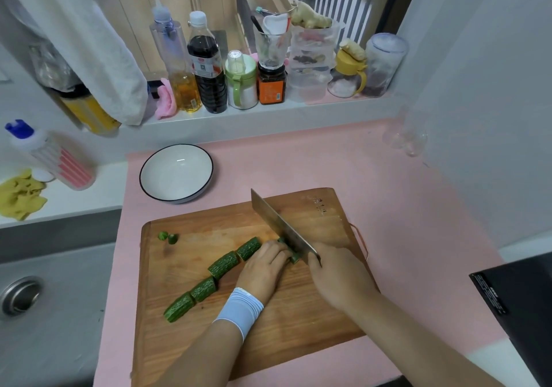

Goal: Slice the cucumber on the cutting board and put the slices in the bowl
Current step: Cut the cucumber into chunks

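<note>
A wooden cutting board (185, 261) lies on the pink-covered counter (373, 177). The cucumber (224, 265) is on the board, with four thick chunks in a slanted row running from the near left toward the middle. Two small green offcuts (168, 236) sit apart near the board's far left corner.

The left hand (265, 262), with a pale band (239, 309) round its wrist, rests just beyond the last chunk, fingers curled down over the remaining stub (295, 257) of cucumber, pinning it to the board. The right hand (337, 279) is wrapped tightly round the handle of a broad knife (280, 225). Its blade slants away from the person, with the edge down on the stub right beside the left fingertips.

A white bowl (176, 174) with a dark rim stands on the counter just beyond the board's far left edge, apart from it. Bottles and jars (206, 66) line the windowsill behind, and a sink (21, 295) lies to the left.
</note>
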Demonstrator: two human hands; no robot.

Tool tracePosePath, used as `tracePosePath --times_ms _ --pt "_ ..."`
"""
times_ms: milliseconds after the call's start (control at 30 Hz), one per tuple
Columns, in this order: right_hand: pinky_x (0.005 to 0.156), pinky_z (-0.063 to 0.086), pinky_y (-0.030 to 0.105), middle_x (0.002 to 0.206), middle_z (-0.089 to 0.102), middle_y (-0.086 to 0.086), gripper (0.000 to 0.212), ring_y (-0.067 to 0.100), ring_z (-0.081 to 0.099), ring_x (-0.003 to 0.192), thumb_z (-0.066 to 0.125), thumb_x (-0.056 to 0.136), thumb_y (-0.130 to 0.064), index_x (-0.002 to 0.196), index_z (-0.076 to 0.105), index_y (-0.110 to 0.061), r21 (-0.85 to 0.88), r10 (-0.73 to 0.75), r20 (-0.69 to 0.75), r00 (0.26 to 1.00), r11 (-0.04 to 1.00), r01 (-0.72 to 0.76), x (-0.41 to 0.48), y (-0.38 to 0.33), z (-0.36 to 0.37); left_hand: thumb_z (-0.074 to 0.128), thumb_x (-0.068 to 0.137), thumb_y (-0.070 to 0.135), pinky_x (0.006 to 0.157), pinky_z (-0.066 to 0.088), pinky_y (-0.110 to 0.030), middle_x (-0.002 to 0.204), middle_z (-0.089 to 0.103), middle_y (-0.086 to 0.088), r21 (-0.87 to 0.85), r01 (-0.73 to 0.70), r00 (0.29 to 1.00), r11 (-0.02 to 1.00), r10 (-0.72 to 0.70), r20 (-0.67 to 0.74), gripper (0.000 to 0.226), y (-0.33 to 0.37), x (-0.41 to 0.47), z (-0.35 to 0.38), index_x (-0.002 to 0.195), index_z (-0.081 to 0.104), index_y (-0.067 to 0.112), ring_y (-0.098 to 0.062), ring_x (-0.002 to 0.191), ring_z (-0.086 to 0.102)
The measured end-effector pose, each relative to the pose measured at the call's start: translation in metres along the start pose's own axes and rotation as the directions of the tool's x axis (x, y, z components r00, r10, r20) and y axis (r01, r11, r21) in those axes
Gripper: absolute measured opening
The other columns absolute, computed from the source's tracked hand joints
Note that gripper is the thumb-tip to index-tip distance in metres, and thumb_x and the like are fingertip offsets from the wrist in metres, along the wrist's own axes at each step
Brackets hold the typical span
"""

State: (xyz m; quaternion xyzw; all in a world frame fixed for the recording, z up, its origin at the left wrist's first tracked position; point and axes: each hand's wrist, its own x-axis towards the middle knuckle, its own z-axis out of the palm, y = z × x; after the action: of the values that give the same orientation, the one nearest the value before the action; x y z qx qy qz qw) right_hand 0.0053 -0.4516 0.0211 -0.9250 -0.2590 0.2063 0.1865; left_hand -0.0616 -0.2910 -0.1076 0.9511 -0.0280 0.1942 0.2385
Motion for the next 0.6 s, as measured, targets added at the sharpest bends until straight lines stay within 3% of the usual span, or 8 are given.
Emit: tracePosePath --times_ms 100,267,600 --pt "0.056 0.042 0.022 0.075 0.060 -0.012 0.025 0.004 0.057 0.067 0.037 0.105 -0.033 0.096 0.061 -0.029 -0.012 0.010 0.000 1.000 1.000 -0.010 -0.003 -0.001 0.000 0.074 0.082 0.003 0.081 0.052 -0.028 0.110 0.058 -0.001 -0.008 0.014 1.000 1.000 -0.014 0.006 0.026 -0.001 -0.001 0.000 0.105 0.064 0.012 -0.018 0.108 0.052" --pt "0.051 0.030 0.018 0.070 0.055 -0.011 0.028 0.003 0.052 0.061 0.037 0.106 -0.032 0.080 0.046 -0.034 -0.077 0.028 0.038 0.999 0.997 -0.025 -0.009 -0.004 -0.007 0.072 0.085 0.004 0.081 0.049 -0.026 0.108 0.061 -0.003 0.003 -0.002 1.000 1.000 0.002 -0.018 0.019 -0.001 -0.001 0.002 0.103 0.066 0.010 -0.019 0.106 0.053" --pt "0.068 0.048 0.024 0.080 0.056 -0.012 0.019 0.008 0.059 0.076 0.039 0.105 -0.028 0.094 0.054 -0.029 -0.084 0.019 0.092 0.996 0.996 -0.012 -0.005 -0.012 -0.015 0.065 0.092 0.009 0.083 0.051 -0.031 0.109 0.059 -0.002 -0.032 0.013 0.999 0.999 -0.015 -0.040 0.011 -0.007 -0.003 0.007 0.103 0.065 0.010 -0.020 0.108 0.054"
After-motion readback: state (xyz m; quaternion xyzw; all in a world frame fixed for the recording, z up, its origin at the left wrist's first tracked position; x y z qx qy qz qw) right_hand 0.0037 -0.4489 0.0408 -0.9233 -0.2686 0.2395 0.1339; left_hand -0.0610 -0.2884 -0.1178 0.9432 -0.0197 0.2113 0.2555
